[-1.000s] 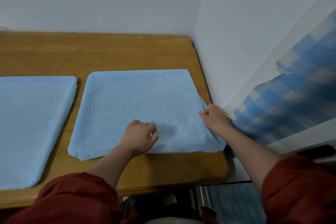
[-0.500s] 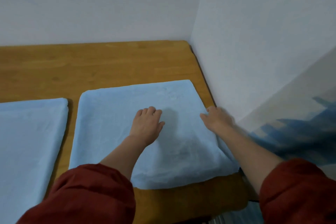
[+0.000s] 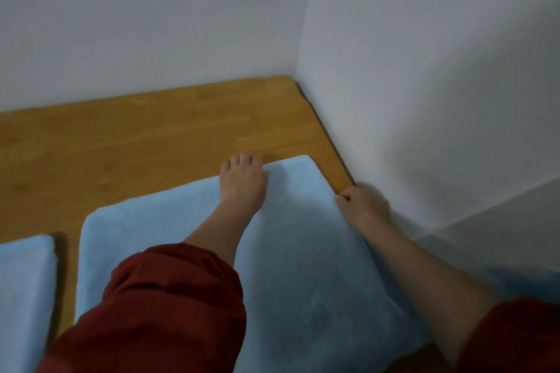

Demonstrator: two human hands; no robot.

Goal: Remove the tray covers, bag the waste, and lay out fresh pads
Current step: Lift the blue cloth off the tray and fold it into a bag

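At the lower left of the frame, a light blue pad (image 3: 24,297) lies flat on the wooden table (image 3: 136,136), cut off by the frame edge. Just to its right, across a narrow strip of bare wood, a second light blue pad (image 3: 303,266) fills the centre and lower right, its far right corner near the corner where the two white walls (image 3: 424,70) meet. The left hand (image 3: 242,182), reaching from a rolled-up red sleeve (image 3: 169,306), lies palm down at the far edge of this pad — fingers spread flat, tips over the edge onto the wood, gripping nothing. The right hand (image 3: 363,206) is at the pad's right edge, close to the side wall, fingers curled in; whether they pinch the fabric cannot be told — the edge is hidden under the hand. A second red sleeve (image 3: 515,339) shows at the lower right.
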